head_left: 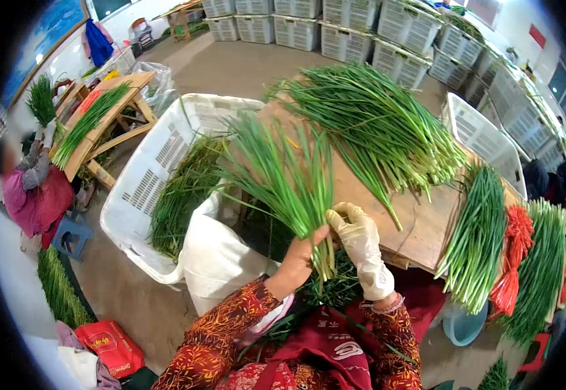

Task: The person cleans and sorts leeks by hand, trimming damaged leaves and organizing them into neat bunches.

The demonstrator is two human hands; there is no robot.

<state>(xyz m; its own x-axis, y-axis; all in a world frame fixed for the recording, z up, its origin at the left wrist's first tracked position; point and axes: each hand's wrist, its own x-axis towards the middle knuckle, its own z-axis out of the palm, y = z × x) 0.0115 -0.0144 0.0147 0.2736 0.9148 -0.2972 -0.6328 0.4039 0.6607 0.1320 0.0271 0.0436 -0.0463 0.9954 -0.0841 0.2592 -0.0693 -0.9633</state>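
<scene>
My bare left hand (294, 261) is wrapped round the lower stems of a bunch of garlic chives (289, 175), whose leaves fan up and to the left. In a pale rubber glove, my right hand (361, 244) is closed against the right side of the same stems. Its fingertips pinch at the bunch; the thumb is partly hidden. Just beyond, a large heap of garlic chives (374, 123) lies on the wooden board (393, 224). More chives (478, 240) lie along the board's right end, beside a bundle of red ties (512, 250).
Left of the board stands a white plastic crate (137, 188) with loose greens and a white sack (215, 253). A pale blue bucket (466, 323) is below right. Stacked crates (296, 32) line the back. A person (33, 185) sits at another wooden table (117, 97).
</scene>
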